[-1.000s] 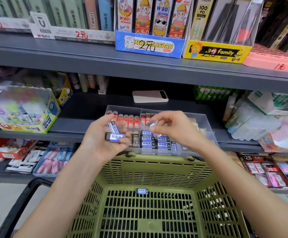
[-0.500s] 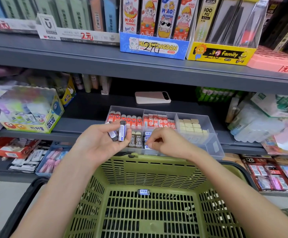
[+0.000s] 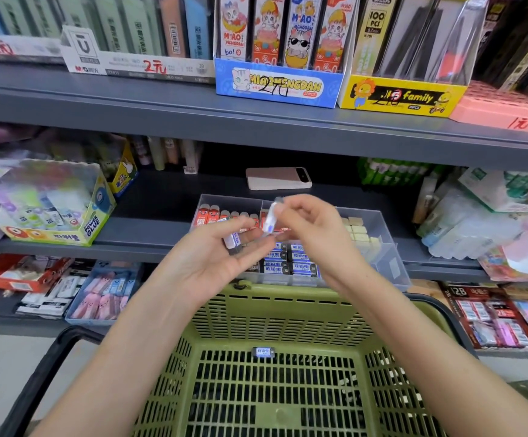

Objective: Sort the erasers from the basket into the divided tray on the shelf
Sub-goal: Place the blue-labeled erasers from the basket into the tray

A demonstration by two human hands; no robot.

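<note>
A green plastic basket [image 3: 288,313] fills the foreground with one blue-and-black eraser [image 3: 263,352] on its floor. On the middle shelf stands a clear divided tray [image 3: 385,247] holding red, cream and blue-and-black erasers in separate sections. My left hand [image 3: 212,260] is palm up over the tray's front, with a couple of blue-and-white erasers [image 3: 232,239] resting on its fingers. My right hand [image 3: 313,228] pinches one blue-and-white eraser [image 3: 271,216] upright between thumb and fingers, just above the left hand.
A pink phone [image 3: 278,178] lies behind the tray on the same shelf. A glue display box [image 3: 54,212] sits left, plastic packs [image 3: 477,222] right. Boxed goods line the upper shelf [image 3: 256,121]; more erasers lie on the lower shelf [image 3: 98,298].
My right hand rose from the tray's front section and now pinches an eraser above my left hand. The left hand opened flatter, fewer erasers on it.
</note>
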